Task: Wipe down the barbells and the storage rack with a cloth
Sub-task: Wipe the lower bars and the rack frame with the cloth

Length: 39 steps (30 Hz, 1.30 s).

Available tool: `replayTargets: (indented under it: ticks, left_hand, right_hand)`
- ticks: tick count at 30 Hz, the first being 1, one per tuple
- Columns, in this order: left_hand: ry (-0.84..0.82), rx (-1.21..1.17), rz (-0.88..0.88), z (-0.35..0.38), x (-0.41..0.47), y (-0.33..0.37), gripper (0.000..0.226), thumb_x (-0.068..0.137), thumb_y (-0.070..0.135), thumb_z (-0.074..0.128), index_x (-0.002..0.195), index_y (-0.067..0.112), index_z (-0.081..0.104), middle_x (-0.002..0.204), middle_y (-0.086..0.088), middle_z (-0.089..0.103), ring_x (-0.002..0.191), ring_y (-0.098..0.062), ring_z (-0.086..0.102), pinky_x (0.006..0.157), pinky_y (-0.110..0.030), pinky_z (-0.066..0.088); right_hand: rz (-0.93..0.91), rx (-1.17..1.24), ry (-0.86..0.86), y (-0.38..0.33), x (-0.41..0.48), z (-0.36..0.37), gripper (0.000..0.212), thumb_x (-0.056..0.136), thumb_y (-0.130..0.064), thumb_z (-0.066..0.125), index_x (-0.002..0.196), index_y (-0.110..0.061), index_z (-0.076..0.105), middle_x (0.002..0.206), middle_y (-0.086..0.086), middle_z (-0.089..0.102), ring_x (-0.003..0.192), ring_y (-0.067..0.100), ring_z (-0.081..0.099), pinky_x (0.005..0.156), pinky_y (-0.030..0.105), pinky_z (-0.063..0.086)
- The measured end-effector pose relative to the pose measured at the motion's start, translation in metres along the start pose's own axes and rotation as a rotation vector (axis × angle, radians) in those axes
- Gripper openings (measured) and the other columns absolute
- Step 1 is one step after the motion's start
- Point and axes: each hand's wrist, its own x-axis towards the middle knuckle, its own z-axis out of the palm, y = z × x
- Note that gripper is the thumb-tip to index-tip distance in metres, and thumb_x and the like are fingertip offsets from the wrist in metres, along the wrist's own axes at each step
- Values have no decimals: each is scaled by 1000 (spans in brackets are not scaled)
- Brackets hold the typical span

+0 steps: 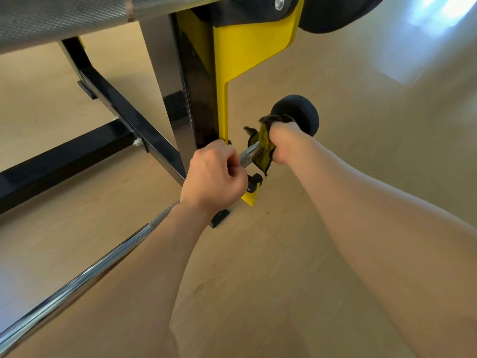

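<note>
Yellow plate [242,60]: steel side panel of the storage rack [165,81], wide at the top, narrowing to a thin strip that runs down to the lower cradle.
Rack frame: glossy black uprights and cross braces, bolted at the joint; small black feet rest on the floor [335,177].
Floor: pale wood-look boards, with a bright patch of light at the upper right corner.
Upper barbell [64,14]: knurled grey shaft lying across the top edge of the view, its black end weight behind the yellow plate.
Lower barbell [77,280]: chromed shaft running from the lower left corner up to the rack's foot, knurled nearer the hands, ending in a round black weight [300,113] beyond the right fist.
Obstructions: the left forearm covers part of the shaft; the cradle holding it is mostly hidden behind the hands.
Cloth [263,146]: olive-yellow with dark frayed edges, crumpled, wrapped round the shaft just inside the black weight.
Left hand [214,174]: fingers curled closed over the shaft beside the yellow strip, apparently gripping it, though the fingertips are out of sight.
Right hand [284,140]: fist clamped on the cloth and the shaft within it.
</note>
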Motion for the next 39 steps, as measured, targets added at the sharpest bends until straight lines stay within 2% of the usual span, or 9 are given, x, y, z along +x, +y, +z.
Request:
replayTargets:
  ticks: [2, 7, 13, 17, 21, 25, 29, 34, 39]
  left_hand:
    - [-16, -21, -16, -1, 0, 1, 11, 78, 14, 62, 68, 20, 62, 72, 7, 53, 63, -11, 53, 55, -16, 38]
    - [-19, -34, -21, -1, 1, 2, 13, 78, 18, 59, 66, 23, 58, 70, 9, 51, 62, -10, 50, 55, -15, 35]
    - [-4, -80, 0, -2, 2, 3, 23, 85, 18, 47, 69, 15, 64, 72, 1, 56, 67, -12, 53, 57, -24, 39]
    - [66, -174, -21, -5, 2, 6, 27, 85, 10, 46, 63, 24, 53, 62, 2, 53, 60, -12, 50, 54, -25, 38]
    - [86, -169, -35, -5, -2, 9, 29, 84, 9, 45, 59, 18, 55, 54, 1, 50, 53, -16, 48, 50, -28, 36]
    - [102, -211, -126, -9, -2, 8, 30, 88, 7, 46, 63, 11, 63, 54, -4, 56, 52, -20, 57, 51, -41, 51]
    - [71, -171, -122, -22, -8, 11, 31, 89, 13, 43, 66, 17, 63, 58, 0, 59, 57, -18, 59, 52, -34, 52]
    - [-26, 130, -134, -42, -17, -6, 37, 94, 13, 49, 60, 28, 54, 56, 7, 54, 52, -13, 54, 50, -25, 39]
    - [117, 276, -416, -45, -16, -7, 35, 100, 20, 48, 69, 16, 62, 64, -2, 59, 57, -19, 57, 51, -26, 42]
  right_hand:
    - [70, 100, 92, 2, 1, -8, 21, 107, -32, 52, 114, -15, 61, 108, 7, 69, 97, 25, 70, 92, 40, 58]
    - [109, 518, 155, 9, -6, 8, 34, 103, -38, 56, 131, -18, 53, 111, 10, 68, 84, 21, 70, 68, 36, 57]
    - [-2, 55, 135, 7, -7, 26, 25, 101, -25, 51, 118, -8, 58, 121, 14, 63, 96, 22, 60, 93, 36, 51]
    - [31, -157, -95, 14, -49, 44, 36, 109, -9, 35, 74, -14, 37, 79, 3, 40, 65, 12, 39, 79, 29, 49]
    - [-12, -356, -42, 13, -46, 38, 6, 98, -11, 59, 100, -6, 60, 98, 12, 64, 88, 24, 65, 89, 39, 59]
    - [-156, -556, 70, -1, -29, 6, 36, 105, -13, 49, 138, -2, 57, 111, 11, 63, 109, 29, 62, 95, 39, 54]
    - [-200, -793, 239, -8, -25, 0, 25, 100, -18, 66, 121, -6, 62, 82, 5, 57, 64, 16, 57, 44, 26, 39]
    - [-338, -1146, 268, 6, -40, 13, 31, 97, -16, 65, 125, -4, 60, 98, 14, 61, 88, 27, 65, 77, 35, 55]
    - [-605, -1525, 179, 39, -66, 38, 16, 98, -26, 58, 104, -15, 67, 85, 2, 58, 74, 21, 55, 60, 39, 41]
